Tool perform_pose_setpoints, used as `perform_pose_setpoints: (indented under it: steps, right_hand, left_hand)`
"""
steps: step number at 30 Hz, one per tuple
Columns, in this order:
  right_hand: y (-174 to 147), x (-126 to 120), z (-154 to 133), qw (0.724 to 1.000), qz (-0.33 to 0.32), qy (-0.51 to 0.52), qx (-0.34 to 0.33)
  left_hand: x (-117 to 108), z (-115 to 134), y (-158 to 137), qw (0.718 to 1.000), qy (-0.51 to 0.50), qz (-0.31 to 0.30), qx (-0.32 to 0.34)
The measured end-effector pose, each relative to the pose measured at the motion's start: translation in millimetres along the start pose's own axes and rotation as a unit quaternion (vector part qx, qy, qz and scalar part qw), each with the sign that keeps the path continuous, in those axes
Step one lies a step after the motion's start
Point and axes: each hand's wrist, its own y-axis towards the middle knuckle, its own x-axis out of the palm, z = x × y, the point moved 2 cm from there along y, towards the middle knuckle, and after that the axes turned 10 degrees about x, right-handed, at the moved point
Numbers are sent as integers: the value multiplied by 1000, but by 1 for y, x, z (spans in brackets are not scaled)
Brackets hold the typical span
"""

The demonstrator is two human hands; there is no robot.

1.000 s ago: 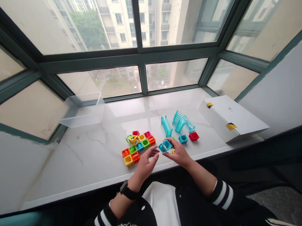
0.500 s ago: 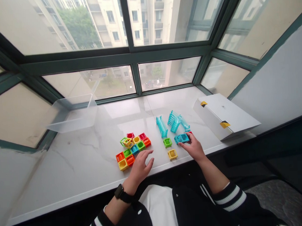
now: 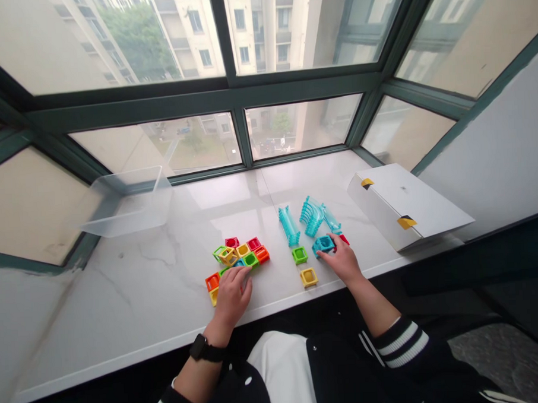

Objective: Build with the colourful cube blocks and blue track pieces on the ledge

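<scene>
My right hand [image 3: 344, 260] pinches a blue block [image 3: 323, 245] with a round opening, low over the counter. A red block [image 3: 344, 239] shows just beyond its fingers. My left hand [image 3: 232, 292] reaches over the near side of a cluster of colourful hollow blocks, its thumb apart from the fingers and nothing visible between them. In that cluster are an orange block [image 3: 262, 254], a green block [image 3: 251, 260] and a yellow block [image 3: 229, 256] tilted on top; the hand hides several others. Between the hands sit a lone green block [image 3: 300, 255] and a lone yellow block [image 3: 308, 277].
Translucent turquoise track pieces lie behind the right hand: a straight one [image 3: 289, 226], a curved one [image 3: 312, 216] and another [image 3: 331, 219]. A clear plastic bin [image 3: 131, 222] stands at back left. A white box [image 3: 412, 204] with yellow-black tabs occupies the right, below the window frame [image 3: 243, 137].
My left hand has moved left and down onto the block cluster, covering some blocks. My right hand keeps the blue block in nearly the same place, slightly turned.
</scene>
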Motion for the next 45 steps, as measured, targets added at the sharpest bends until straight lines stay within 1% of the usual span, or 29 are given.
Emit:
perform_pose_setpoints:
  steps: [12,19,24,32,41,45]
  right_hand:
    - [4,8,7,999,-28,-39,9]
    - [8,11,7,997,-28,-71,0]
    - [11,14,7,996,-32,-89,-5]
    - [10,14,5,993,-28,-109,-16]
    - [11,11,2,990,-44,-133,-2]
    - [12,12,2,990,-41,-139,0]
  left_hand:
    - [5,-9,-7,1000,-5,-8,-7]
    - [7,-12,-9,999,20,-15,25]
    - [8,-12,-9,999,39,-4,34]
    - [10,-9,-9,998,46,-1,39]
    - [12,-12,-10,998,48,-19,33]
    - [11,-11,-10,998,44,-16,35]
